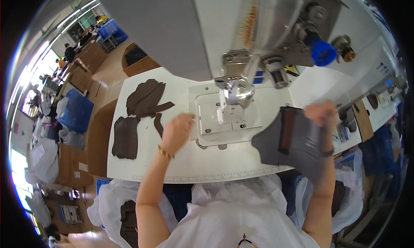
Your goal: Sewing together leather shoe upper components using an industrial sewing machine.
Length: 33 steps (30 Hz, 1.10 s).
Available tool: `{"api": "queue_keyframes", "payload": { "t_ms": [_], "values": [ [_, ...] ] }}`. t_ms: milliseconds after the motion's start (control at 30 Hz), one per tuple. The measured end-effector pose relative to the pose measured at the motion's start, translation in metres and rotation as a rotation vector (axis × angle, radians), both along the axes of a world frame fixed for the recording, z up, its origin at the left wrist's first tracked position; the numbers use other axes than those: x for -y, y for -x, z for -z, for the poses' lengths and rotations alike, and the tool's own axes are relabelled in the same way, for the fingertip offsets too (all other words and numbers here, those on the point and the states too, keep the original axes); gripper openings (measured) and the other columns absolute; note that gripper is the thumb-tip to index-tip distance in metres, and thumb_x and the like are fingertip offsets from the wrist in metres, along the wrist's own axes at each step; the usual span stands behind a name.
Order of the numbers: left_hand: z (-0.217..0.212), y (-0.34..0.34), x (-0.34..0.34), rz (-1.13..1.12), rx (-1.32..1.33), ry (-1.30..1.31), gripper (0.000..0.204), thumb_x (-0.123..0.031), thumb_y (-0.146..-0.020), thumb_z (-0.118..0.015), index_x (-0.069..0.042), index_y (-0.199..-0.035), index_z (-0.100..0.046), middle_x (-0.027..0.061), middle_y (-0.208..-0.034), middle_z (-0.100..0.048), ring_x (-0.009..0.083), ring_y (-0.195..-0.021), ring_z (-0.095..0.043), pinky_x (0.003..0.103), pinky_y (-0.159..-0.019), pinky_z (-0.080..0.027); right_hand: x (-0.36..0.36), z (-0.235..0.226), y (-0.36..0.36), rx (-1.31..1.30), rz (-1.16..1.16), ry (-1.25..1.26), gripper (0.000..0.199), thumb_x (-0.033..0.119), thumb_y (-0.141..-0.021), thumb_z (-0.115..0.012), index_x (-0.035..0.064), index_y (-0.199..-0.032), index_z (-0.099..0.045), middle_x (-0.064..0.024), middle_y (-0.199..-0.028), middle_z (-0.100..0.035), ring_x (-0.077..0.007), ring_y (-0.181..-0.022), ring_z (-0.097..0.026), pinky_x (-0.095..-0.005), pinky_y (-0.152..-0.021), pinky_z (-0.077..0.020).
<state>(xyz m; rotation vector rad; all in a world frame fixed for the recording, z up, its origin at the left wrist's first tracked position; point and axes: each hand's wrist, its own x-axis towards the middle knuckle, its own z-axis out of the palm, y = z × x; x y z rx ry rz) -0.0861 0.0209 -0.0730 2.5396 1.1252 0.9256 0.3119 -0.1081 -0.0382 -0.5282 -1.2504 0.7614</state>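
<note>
My left hand (176, 132) is just left of the sewing machine's base plate (207, 118), its fingers bunched together; anything between them is too small to make out. At the right of the white table, my right hand (321, 113), smeared by motion, grips the upper right part of a grey fabric piece (269, 140). A dark strip and a brown strip (286, 129) lie along that piece, and its blurred lower corner hangs past the table's front edge. Above the plate is the machine's needle area with a clear guard (239, 92).
Brown cut pieces (145, 97) lie piled at the table's left, with a larger brown piece (125, 138) nearer me. The machine head (164, 28) overhangs the back. A plastic-lined bin (112, 205) stands below the table at left, another (349, 183) at right. Cardboard boxes (101, 136) stand farther left.
</note>
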Motion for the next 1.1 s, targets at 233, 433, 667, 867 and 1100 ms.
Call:
{"api": "queue_keyframes", "payload": {
  "t_ms": [233, 433, 667, 867, 1100],
  "values": [
    [0.029, 0.066, -0.134, -0.281, -0.522, 0.092, 0.011, 0.001, -0.076, -0.051, -0.007, -0.080, -0.058, 0.0106, -0.081, -0.062, 0.0294, -0.080, -0.060, 0.040, -0.069, -0.047, -0.050, -0.040, 0.069, 0.540, 0.239, 0.316, 0.019, 0.012, -0.074, -0.075, 0.0035, -0.072, -0.058, 0.0026, -0.066, -0.054, -0.0061, -0.060, -0.045, -0.0221, -0.056, -0.0370],
    [-0.023, 0.053, -0.127, -0.188, -0.162, -0.341, 0.006, -0.003, -0.080, -0.054, -0.004, -0.076, -0.059, 0.0118, -0.075, -0.058, 0.0289, -0.073, -0.058, 0.033, -0.065, -0.047, -0.066, -0.042, 0.074, 0.738, 0.397, 0.198, 0.010, 0.004, -0.071, -0.067, 0.0003, -0.078, -0.061, -0.0030, -0.067, -0.058, -0.0111, -0.064, -0.051, -0.0265, -0.061, -0.0419],
    [-0.068, 0.006, -0.031, 0.360, 0.591, 0.449, 0.040, 0.017, -0.075, -0.049, 0.002, -0.110, -0.062, 0.0042, -0.102, -0.063, 0.0110, -0.087, -0.057, 0.023, -0.077, -0.045, -0.099, -0.001, 0.057, 1.038, 0.402, 0.292, 0.024, 0.019, -0.075, -0.066, 0.0009, -0.063, -0.055, -0.0028, -0.050, -0.048, -0.0111, -0.047, -0.043, -0.0295, -0.062, -0.0444],
    [-0.076, -0.055, 0.021, 0.475, 0.272, -0.454, 0.028, -0.012, -0.054, -0.083, -0.013, -0.076, -0.065, 0.0029, -0.074, -0.047, 0.0193, -0.060, -0.049, 0.028, -0.050, -0.041, -0.089, -0.012, 0.060, 1.118, 0.413, 0.259, 0.028, 0.024, -0.074, -0.071, -0.0001, -0.070, -0.059, -0.0028, -0.057, -0.054, -0.0121, -0.051, -0.047, -0.0271, -0.065, -0.0481],
    [-0.066, -0.070, 0.017, 0.387, 0.078, -0.716, 0.056, -0.008, -0.057, -0.065, -0.025, -0.110, -0.066, 0.0033, -0.099, -0.047, 0.0191, -0.090, -0.052, 0.029, -0.069, -0.050, -0.079, -0.036, 0.071, 0.795, 0.192, 0.256, 0.024, 0.025, -0.074, -0.073, 0.0029, -0.079, -0.063, -0.0063, -0.077, -0.064, -0.0174, -0.073, -0.062, -0.0295, -0.067, -0.0486]
  ]
}}
